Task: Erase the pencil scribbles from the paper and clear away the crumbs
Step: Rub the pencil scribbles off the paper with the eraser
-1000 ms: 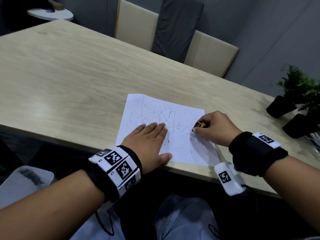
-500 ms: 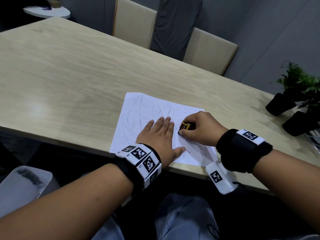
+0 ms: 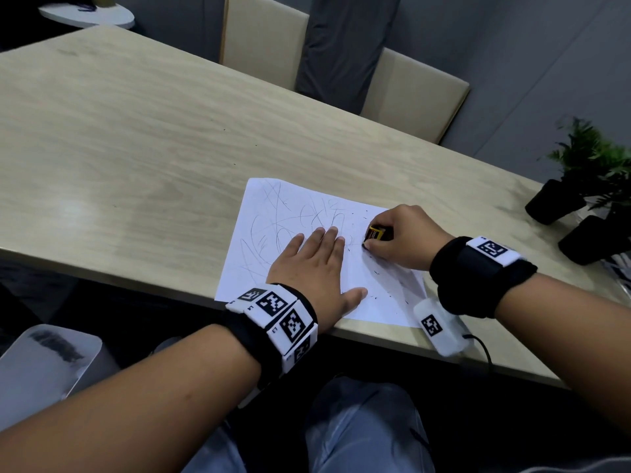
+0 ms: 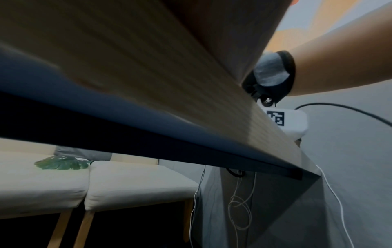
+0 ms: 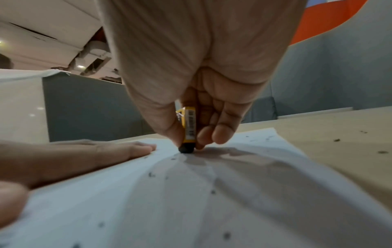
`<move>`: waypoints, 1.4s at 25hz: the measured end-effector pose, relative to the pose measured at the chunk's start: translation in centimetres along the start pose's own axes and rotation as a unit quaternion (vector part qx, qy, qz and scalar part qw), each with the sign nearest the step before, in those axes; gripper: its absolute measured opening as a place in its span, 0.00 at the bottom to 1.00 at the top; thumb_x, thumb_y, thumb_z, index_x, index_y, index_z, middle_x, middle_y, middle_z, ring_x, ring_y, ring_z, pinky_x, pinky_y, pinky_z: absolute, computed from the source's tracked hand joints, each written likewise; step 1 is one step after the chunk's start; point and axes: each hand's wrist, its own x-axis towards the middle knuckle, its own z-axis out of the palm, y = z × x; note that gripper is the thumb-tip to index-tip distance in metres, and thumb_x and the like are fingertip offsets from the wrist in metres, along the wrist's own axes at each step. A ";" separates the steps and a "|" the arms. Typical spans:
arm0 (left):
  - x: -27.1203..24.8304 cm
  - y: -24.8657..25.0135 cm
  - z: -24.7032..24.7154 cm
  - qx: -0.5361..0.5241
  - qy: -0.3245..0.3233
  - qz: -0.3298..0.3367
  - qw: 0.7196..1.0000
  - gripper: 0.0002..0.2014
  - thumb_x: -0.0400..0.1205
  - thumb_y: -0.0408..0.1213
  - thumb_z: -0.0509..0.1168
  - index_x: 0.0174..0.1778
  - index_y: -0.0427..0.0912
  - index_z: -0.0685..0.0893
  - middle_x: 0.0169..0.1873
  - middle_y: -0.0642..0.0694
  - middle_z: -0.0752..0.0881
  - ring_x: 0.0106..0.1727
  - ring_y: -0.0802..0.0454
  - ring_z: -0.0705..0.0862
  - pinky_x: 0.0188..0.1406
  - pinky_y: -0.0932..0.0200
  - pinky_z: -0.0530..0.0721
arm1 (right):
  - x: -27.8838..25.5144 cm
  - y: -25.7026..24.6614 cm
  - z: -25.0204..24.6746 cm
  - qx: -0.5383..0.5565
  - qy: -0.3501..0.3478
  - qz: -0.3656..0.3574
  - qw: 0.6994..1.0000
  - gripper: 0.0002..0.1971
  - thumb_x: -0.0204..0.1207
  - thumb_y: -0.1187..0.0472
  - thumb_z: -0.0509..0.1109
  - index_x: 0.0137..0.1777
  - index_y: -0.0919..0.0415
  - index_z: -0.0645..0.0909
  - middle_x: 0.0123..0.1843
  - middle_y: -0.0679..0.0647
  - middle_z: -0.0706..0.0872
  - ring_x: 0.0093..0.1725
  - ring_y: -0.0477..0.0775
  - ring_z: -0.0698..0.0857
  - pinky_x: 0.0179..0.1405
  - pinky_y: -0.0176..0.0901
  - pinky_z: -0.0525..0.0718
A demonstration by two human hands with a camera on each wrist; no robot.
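Note:
A white sheet of paper [image 3: 273, 213] [image 5: 212, 201] lies at the table's near edge, with pencil scribbles [image 3: 290, 223] on its left and middle. Dark eraser crumbs [image 3: 377, 273] [image 5: 151, 174] dot its right part. My left hand [image 3: 314, 264] [image 5: 74, 156] lies flat on the paper, fingers straight, pressing it down. My right hand [image 3: 399, 238] [image 5: 191, 104] pinches a yellow-sleeved eraser [image 3: 374, 232] [image 5: 188, 129] between thumb and fingers. Its dark tip touches the paper just right of my left fingertips.
The wooden table [image 3: 136, 138] stretches far to the left and back. Two black pots with green plants [image 3: 580, 186] stand at the right edge. Beige chairs [image 3: 409, 93] line the far side. A few crumbs [image 5: 337, 140] lie on the table right of the paper.
My right hand rubbed the eraser leftward toward my left fingers, then back to the right. My left hand stays flat on the paper.

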 end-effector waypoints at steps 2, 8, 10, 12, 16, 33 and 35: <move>0.0 0.0 -0.1 0.000 -0.001 0.000 1.000 0.42 0.84 0.66 0.40 0.86 0.42 0.36 0.85 0.48 0.35 0.85 0.53 0.33 0.84 0.48 0.35 | 0.3 0.2 -0.4 0.003 0.005 0.012 1.000 0.05 0.72 0.61 0.72 0.39 0.63 0.86 0.35 0.55 0.87 0.34 0.51 0.80 0.32 0.41 0.77; 0.1 0.0 0.0 0.000 0.001 0.003 1.000 0.42 0.84 0.66 0.40 0.86 0.42 0.36 0.85 0.48 0.35 0.85 0.53 0.33 0.83 0.48 0.35 | -0.7 -0.3 0.3 0.016 -0.020 -0.023 0.999 0.06 0.73 0.59 0.73 0.39 0.61 0.87 0.32 0.54 0.86 0.32 0.50 0.80 0.32 0.41 0.78; 0.0 0.0 0.0 0.001 -0.002 0.001 1.000 0.42 0.84 0.66 0.40 0.86 0.42 0.36 0.85 0.49 0.35 0.85 0.53 0.33 0.83 0.48 0.35 | 0.1 0.5 -0.3 -0.007 0.000 0.003 1.000 0.06 0.73 0.60 0.73 0.39 0.62 0.86 0.33 0.54 0.86 0.34 0.52 0.80 0.31 0.40 0.76; 0.0 0.0 0.0 0.001 -0.003 0.000 1.000 0.42 0.84 0.66 0.40 0.86 0.42 0.36 0.85 0.49 0.35 0.85 0.53 0.33 0.84 0.48 0.35 | 0.4 0.6 -0.5 -0.005 0.003 0.011 1.000 0.05 0.72 0.61 0.72 0.39 0.62 0.86 0.34 0.55 0.86 0.34 0.53 0.81 0.32 0.41 0.77; 0.1 0.0 0.1 0.002 -0.002 0.003 1.000 0.42 0.84 0.66 0.40 0.86 0.42 0.36 0.86 0.48 0.35 0.85 0.53 0.34 0.83 0.48 0.35 | -0.6 -0.6 0.6 0.015 -0.027 -0.029 0.999 0.07 0.72 0.59 0.73 0.37 0.62 0.86 0.32 0.54 0.86 0.33 0.49 0.79 0.30 0.37 0.73; 0.2 0.0 0.1 0.009 0.001 0.001 1.000 0.42 0.84 0.66 0.40 0.86 0.42 0.37 0.86 0.48 0.36 0.85 0.53 0.34 0.84 0.48 0.36 | 0.1 -1.6 0.1 0.045 -0.053 -0.051 0.996 0.04 0.71 0.59 0.74 0.42 0.58 0.89 0.36 0.54 0.90 0.36 0.50 0.84 0.37 0.44 0.83; 0.2 0.0 0.1 0.006 0.003 0.005 1.000 0.42 0.84 0.66 0.40 0.86 0.41 0.37 0.86 0.48 0.37 0.85 0.53 0.34 0.84 0.48 0.36 | -0.1 -1.4 0.5 0.035 -0.050 -0.058 0.996 0.06 0.72 0.58 0.74 0.41 0.59 0.89 0.36 0.55 0.89 0.37 0.52 0.84 0.38 0.45 0.83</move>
